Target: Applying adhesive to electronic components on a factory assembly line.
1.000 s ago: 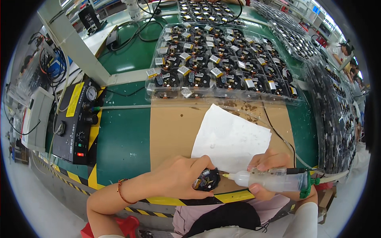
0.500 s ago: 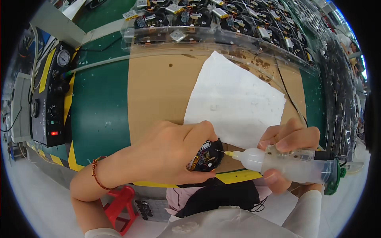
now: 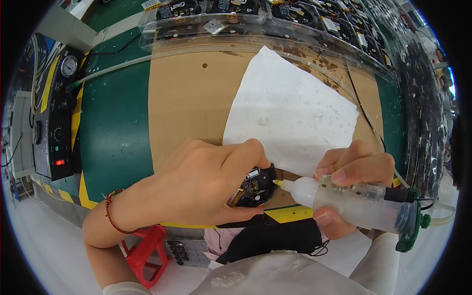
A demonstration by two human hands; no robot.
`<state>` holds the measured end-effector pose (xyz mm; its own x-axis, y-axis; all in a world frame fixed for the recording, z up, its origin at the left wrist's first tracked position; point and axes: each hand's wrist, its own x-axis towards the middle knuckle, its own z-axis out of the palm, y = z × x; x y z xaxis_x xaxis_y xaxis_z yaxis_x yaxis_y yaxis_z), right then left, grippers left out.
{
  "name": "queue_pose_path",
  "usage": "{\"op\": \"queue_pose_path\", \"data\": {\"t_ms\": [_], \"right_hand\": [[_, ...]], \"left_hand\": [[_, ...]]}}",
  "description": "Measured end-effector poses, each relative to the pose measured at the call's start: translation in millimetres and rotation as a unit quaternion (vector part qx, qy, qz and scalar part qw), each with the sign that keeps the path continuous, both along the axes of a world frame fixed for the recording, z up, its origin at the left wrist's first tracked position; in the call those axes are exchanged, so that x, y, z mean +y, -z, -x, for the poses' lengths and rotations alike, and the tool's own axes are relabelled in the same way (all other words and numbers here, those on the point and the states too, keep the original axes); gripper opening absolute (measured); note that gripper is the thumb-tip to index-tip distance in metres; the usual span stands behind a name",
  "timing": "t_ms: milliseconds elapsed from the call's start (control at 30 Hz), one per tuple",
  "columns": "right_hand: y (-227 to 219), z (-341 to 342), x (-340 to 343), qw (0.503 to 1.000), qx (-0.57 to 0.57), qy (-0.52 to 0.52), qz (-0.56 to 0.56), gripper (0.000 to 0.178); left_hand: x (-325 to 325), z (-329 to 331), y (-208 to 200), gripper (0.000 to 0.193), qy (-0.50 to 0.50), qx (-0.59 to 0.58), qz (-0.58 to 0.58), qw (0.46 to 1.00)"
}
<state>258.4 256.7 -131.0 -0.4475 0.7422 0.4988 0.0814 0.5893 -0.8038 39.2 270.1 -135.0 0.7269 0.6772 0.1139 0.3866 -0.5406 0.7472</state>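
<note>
My left hand (image 3: 201, 182) pinches the round black part (image 3: 259, 188) between thumb and fingers. My right hand (image 3: 363, 169) is wrapped around the big syringe (image 3: 341, 202), so my hands are apart. The part is near the table's striped edge (image 3: 291, 214), on my side of the white paper (image 3: 290, 113). The yellow tip (image 3: 279, 183) points at the part's right side; I can't tell if they touch. I think a firm pinch, a steady tip and a soft push would work best.

Electronics assembly workshop, plastic trays (image 3: 265, 32) of circuit parts (image 3: 291, 14), hazard-striped green bench (image 3: 115, 123), control box (image 3: 49, 132)
</note>
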Motion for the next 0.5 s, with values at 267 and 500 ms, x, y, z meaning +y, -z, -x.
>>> {"op": "queue_pose_path", "data": {"t_ms": [267,500], "right_hand": [[-10,-7,6,0.996,-0.077,-0.051,0.003,0.043],[-11,-6,2,0.997,-0.062,-0.033,0.012,0.040]], "left_hand": [[1,0,-2,0.049,0.006,0.017,0.009,1.000],[2,-1,-4,0.050,0.007,0.007,0.002,1.000]]}}
